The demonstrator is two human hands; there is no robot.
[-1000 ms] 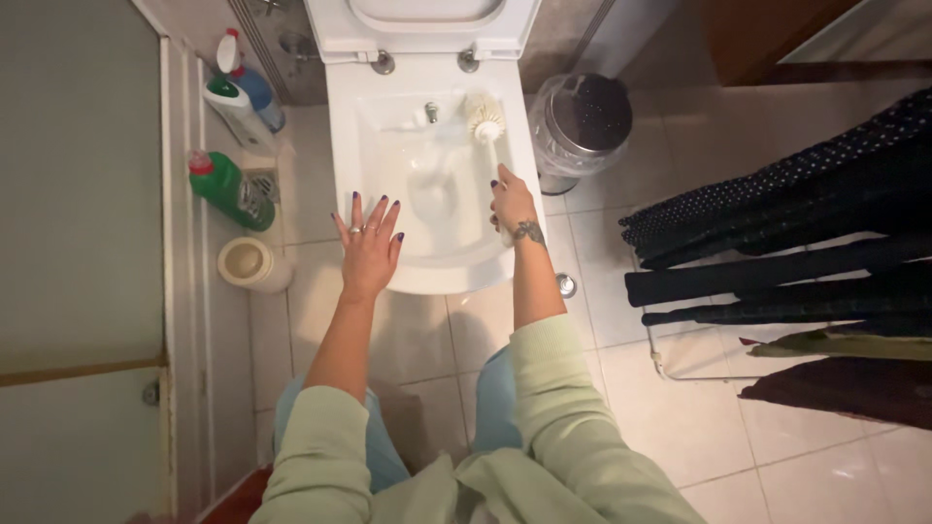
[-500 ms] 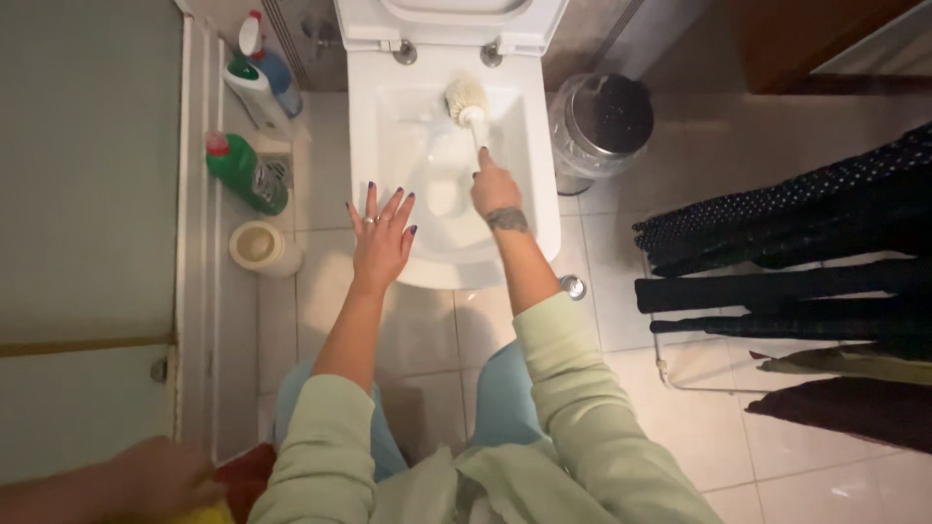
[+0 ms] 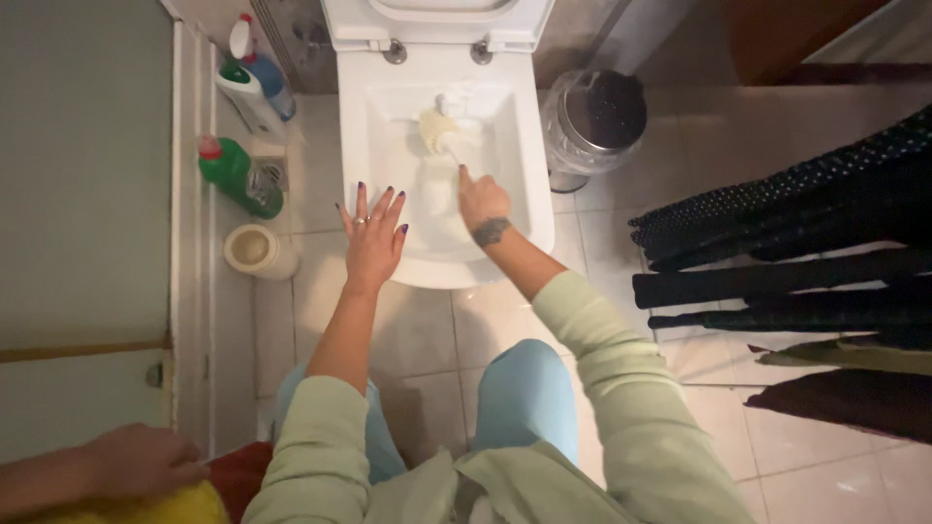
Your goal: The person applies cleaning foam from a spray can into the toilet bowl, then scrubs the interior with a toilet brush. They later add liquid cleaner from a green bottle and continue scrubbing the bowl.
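A white toilet (image 3: 536,165) with its seat lid raised stands ahead of me. My right hand (image 3: 482,202) grips the handle of a white toilet brush (image 3: 439,130). The brush head presses on the back of the bowl, left of centre. My left hand (image 3: 372,236) hovers open, fingers spread, over the bowl's front left rim; whether it touches the rim is unclear.
Left of the toilet stand a green bottle (image 3: 237,176), a white-green bottle (image 3: 245,99), a blue spray bottle (image 3: 273,85) and a round white brush holder (image 3: 254,251). A metal bin (image 3: 592,120) stands to the right. Dark clothes (image 3: 806,252) hang on a rack. Another person's hand (image 3: 136,460) rests at the lower left.
My right hand has swept the brush head leftward along the back of the bowl, from its right side to left of centre. Another person's hand appeared at lower left.
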